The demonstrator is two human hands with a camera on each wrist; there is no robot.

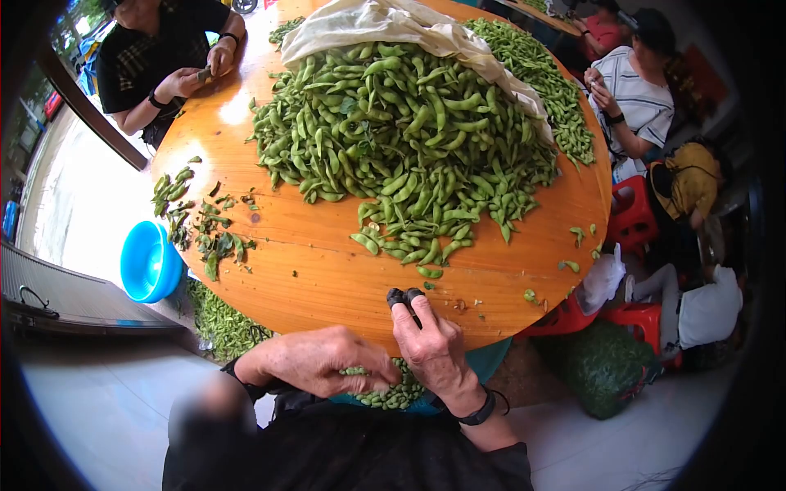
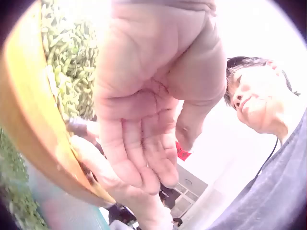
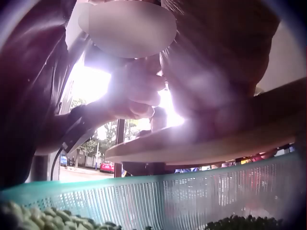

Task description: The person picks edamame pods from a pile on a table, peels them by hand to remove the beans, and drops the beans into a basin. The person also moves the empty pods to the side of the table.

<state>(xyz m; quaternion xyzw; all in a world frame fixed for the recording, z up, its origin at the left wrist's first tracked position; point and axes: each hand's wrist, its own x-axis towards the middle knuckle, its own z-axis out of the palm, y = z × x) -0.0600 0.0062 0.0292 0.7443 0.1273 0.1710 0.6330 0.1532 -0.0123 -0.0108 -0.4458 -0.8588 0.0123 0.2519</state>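
Observation:
My left hand (image 1: 332, 360) hangs just off the near table edge, over shelled green beans (image 1: 393, 394) in a teal basket (image 3: 129, 196). In the left wrist view that hand (image 2: 144, 105) shows a bare palm and loosely extended fingers, holding nothing. Beside it, my right hand (image 1: 432, 352) reaches over the table edge, two black-covered fingers (image 1: 406, 298) extended side by side near the wood. No pod shows in it; the right wrist view leaves its fingers unclear. A large heap of green pods (image 1: 393, 139) lies ahead on the round wooden table (image 1: 327, 282).
Discarded leaves and pods (image 1: 221, 241) lie at the table's left. White cloth (image 1: 368, 24) partly covers the heap. A blue basin (image 1: 151, 262) stands beyond the left edge. Other people sit around, with red stools (image 1: 630, 214) at the right. More pods (image 1: 217, 323) lie on the floor.

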